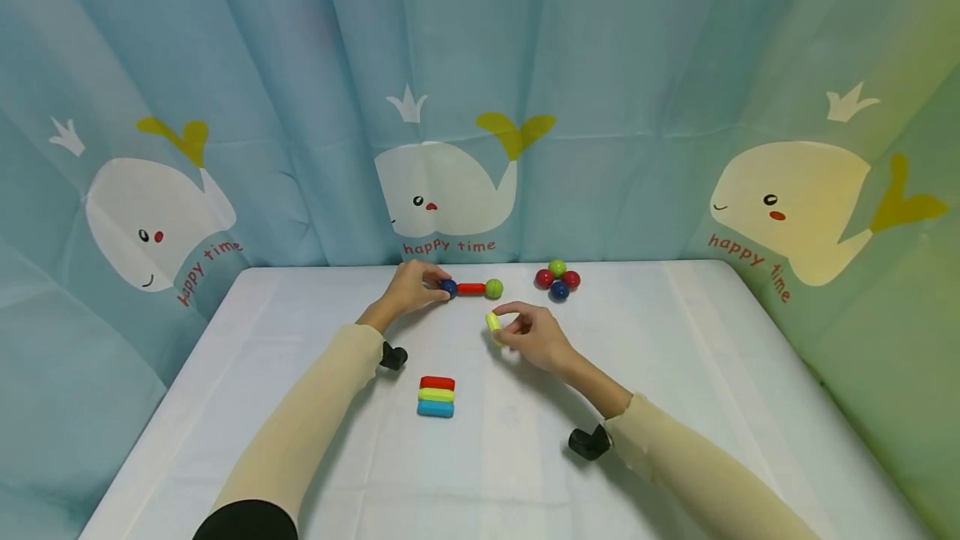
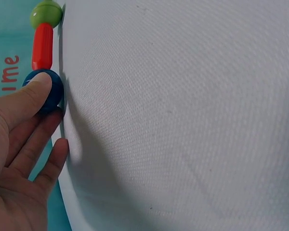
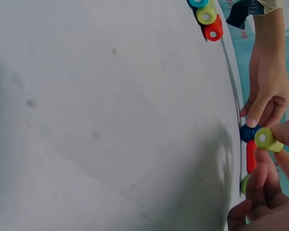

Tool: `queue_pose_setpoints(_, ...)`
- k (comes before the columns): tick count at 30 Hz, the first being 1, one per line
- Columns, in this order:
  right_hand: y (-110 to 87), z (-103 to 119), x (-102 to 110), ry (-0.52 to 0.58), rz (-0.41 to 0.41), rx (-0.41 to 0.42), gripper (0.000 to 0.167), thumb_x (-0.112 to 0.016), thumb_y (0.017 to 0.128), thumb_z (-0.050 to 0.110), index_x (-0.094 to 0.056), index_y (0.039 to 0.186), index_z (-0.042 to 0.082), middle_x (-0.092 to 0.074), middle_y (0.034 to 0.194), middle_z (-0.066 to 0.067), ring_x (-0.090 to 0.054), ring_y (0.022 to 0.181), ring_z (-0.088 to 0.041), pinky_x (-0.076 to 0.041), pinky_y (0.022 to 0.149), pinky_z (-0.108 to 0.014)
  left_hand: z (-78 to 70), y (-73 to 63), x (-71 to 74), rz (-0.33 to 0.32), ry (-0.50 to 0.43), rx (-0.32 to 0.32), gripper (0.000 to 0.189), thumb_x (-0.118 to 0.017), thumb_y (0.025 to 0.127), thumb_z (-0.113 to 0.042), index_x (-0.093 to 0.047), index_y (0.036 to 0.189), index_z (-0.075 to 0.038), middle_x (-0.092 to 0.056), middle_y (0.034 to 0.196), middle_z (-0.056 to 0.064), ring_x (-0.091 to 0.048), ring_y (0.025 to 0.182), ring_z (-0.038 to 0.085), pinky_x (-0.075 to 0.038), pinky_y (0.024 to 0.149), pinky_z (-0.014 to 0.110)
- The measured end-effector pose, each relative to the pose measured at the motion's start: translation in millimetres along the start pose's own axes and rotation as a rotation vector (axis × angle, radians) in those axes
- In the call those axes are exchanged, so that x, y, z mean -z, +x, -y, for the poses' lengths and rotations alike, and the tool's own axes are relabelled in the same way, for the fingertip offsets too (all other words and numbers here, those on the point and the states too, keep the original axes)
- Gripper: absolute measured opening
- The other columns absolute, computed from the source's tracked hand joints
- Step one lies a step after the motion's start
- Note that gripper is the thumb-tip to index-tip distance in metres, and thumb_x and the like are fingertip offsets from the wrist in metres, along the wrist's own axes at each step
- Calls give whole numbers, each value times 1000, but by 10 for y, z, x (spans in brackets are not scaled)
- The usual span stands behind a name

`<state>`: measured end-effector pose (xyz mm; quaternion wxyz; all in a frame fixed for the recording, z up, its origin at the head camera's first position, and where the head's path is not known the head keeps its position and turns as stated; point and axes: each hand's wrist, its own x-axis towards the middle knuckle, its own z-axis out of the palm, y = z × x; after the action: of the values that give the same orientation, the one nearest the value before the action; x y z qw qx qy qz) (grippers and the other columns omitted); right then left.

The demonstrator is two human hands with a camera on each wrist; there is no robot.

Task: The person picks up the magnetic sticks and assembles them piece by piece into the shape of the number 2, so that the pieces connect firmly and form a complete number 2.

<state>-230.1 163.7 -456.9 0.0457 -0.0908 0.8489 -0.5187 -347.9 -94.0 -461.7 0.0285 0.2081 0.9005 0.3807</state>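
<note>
My left hand (image 1: 412, 286) pinches a dark blue ball (image 2: 55, 94) between thumb and fingers near the table's far edge. A red rod (image 2: 42, 46) joins that ball to a green ball (image 2: 45, 14), making one straight piece that lies along the table. Nearer to me, my right hand (image 1: 536, 338) holds a yellow-green rod (image 1: 492, 322) between thumb and fingertips. The right wrist view shows a pale round spot on the end of this yellow-green rod (image 3: 265, 138), which overlaps the joined piece there.
Behind the right hand sit two red balls (image 1: 544, 278), a green ball (image 1: 557, 268) and a blue ball (image 1: 559, 290) in a cluster. Nearer the front lie a red rod (image 1: 437, 382), a yellow-green rod (image 1: 437, 395) and a blue rod (image 1: 436, 409), side by side. A whale-print curtain (image 1: 630, 207) hangs behind the table.
</note>
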Motion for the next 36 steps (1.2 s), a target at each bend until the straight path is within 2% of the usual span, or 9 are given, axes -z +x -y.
queue_pose_setpoints(9, 83, -20, -26, 57, -149, -83, 36, -78, 91, 11, -70, 126, 8, -70, 78, -4, -59, 63, -16, -42, 53, -23, 13, -6, 15, 9, 2, -7, 31, -84, 87, -11, -77, 117, -5, -76, 111, 9, -72, 104, 24, -50, 103, 45)
queue_pose_setpoints(15, 190, -40, -63, 35, -212, -149, 36, -78, 90, 15, -71, 125, 10, -67, 75, -3, -56, 60, -12, -43, 53, -24, 16, -11, 21, 9, 0, -13, 31, -84, 87, -11, -77, 116, -6, -77, 109, 8, -72, 103, 24, -49, 104, 45)
queue_pose_setpoints(20, 277, -59, -84, 32, -266, -165, 36, -79, 88, 15, -71, 122, 9, -65, 74, -3, -53, 60, -11, -41, 52, -24, 7, -1, 18, 14, 1, -8, 32, -84, 87, -12, -77, 117, -6, -77, 110, 8, -72, 103, 23, -48, 105, 45)
queue_pose_setpoints(36, 364, -20, -154, 2, -288, -207, 34, -79, 87, 15, -73, 120, 8, -63, 72, -3, -51, 60, -12, -40, 53, -24, 15, -1, 14, 6, -5, -22, 32, -84, 87, -11, -77, 118, -5, -75, 114, 10, -72, 104, 24, -52, 101, 42)
